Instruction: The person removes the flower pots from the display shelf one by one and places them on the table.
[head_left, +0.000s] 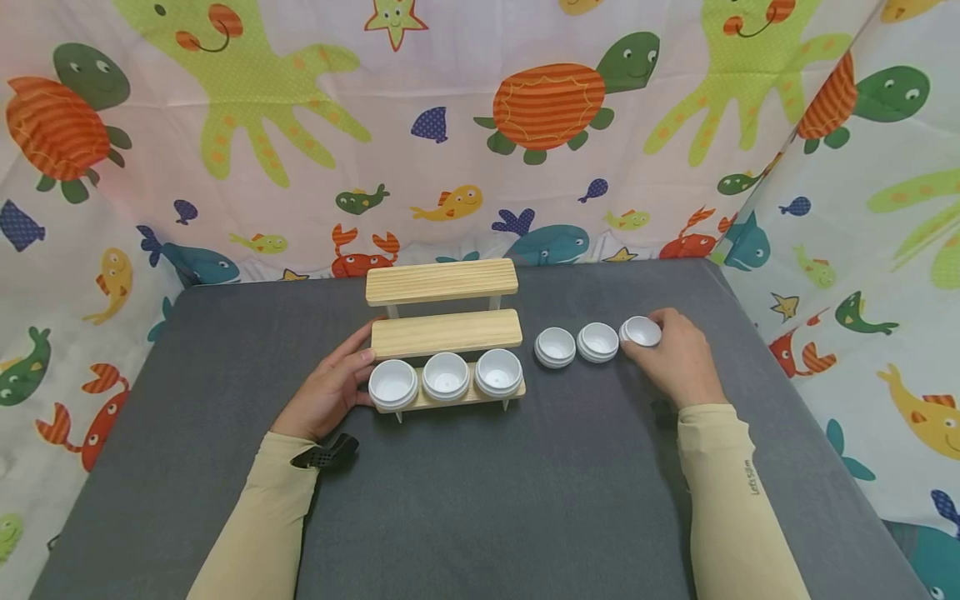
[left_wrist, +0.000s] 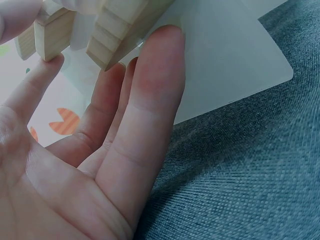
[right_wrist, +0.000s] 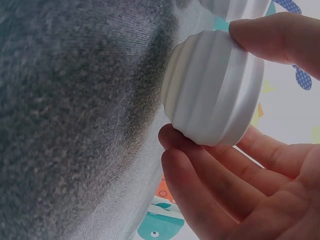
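A three-tier display stand with pale wooden shelves and clear side supports stands mid-table. My left hand holds its left end, thumb at the middle shelf's front corner. In the left wrist view, the fingertips meet the plank ends and the clear panel. On the lowest shelf sit three white cups in a row. My right hand pinches a small white ribbed cup between thumb and fingers, close to the cloth. Two similar cups stand to its left.
Dark grey cloth covers the table. A white curtain printed with sea animals hangs behind and along both sides. The stand's top shelf rises toward the back curtain. A black band is on the left wrist.
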